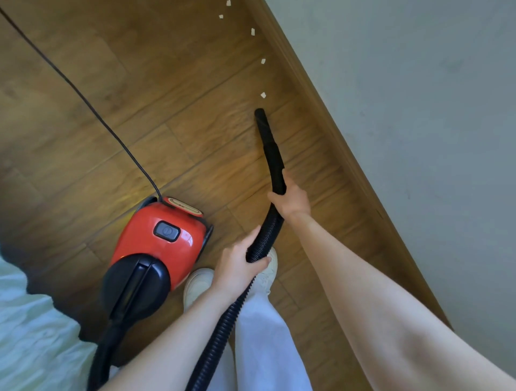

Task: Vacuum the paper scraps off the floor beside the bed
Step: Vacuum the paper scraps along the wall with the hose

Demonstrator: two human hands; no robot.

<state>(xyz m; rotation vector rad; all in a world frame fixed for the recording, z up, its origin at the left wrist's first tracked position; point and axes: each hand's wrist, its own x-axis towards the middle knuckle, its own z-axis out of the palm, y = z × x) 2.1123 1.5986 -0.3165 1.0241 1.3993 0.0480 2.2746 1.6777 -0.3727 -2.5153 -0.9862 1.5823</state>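
Risks first. The nozzle tip sits just short of the nearest paper scrap, and four more scraps trail away along the skirting board toward the top of frame. Likely failure: airflow or a fast sweep flicks the light scraps sideways or up against the skirting board, where the round tip can't seat flat. The far scraps look well apart from the person, so reaching them probably means dragging the red vacuum cleaner forward; its power cord runs taut-looking across the floor (can't tell where it plugs in), so a hard pull on the hose could tip or snag the body. The hose also loops close by the white shoes, a trip or kink risk in my judgement. Bed edge sits just beside the vacuum cleaner on the left, tight space to turn.

Hands: right hand is wrapped around the rigid tube where it meets the hose, fingers curled fully round, steering the nozzle down at the floor. Left hand grips the ribbed hose lower down, thumb over the top, fingers under it, supporting slack. Both are grasping firmly; neither is free.

Progress: five scraps remain visible, none reached by the tip yet.
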